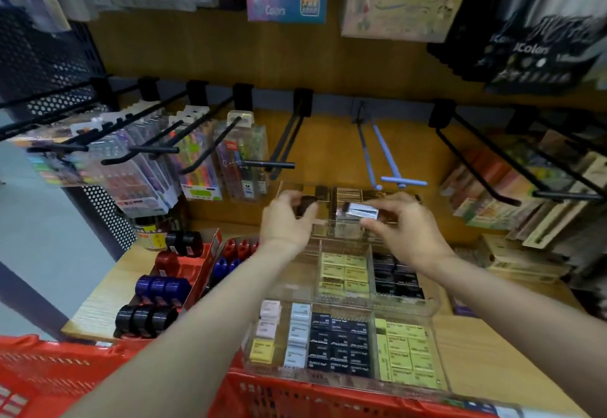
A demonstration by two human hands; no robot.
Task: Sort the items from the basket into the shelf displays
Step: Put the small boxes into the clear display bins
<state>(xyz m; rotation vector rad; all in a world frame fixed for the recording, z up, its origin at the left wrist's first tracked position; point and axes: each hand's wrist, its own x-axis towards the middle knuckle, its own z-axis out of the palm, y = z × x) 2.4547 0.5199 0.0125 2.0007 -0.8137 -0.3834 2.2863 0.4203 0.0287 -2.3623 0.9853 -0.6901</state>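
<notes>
My right hand (399,220) pinches a small silvery wrapped eraser (360,212) between thumb and fingertips, over the top tier (348,192) of the clear acrylic eraser display. The eraser lies level, its long axis running left to right, the dark end pointing toward my left hand (289,220). That hand curls round a small dark item (303,205) at the top tier's left compartment; blur keeps me from telling what it is.

Below the top tier, nearer to me, the middle tier (372,274) holds yellow and black erasers in separate compartments. The front tier (348,345), nearest me, carries pale, black and yellow rows. Its clear front wall sits just above the rim of the red basket (295,394), which fills the lower edge of my view.

Left of the top tier, a red tray (197,273) of black, red and blue round dispensers sits on the wooden shelf (492,361). Above the top tier, a black peg hook (279,154) and a blue peg hook (391,168) jut out bare over my hands. Farther left of it hang pen packs (197,161), and to its right lie stacked notebooks (499,200). The shelf shows bare wood right of the front tier.
</notes>
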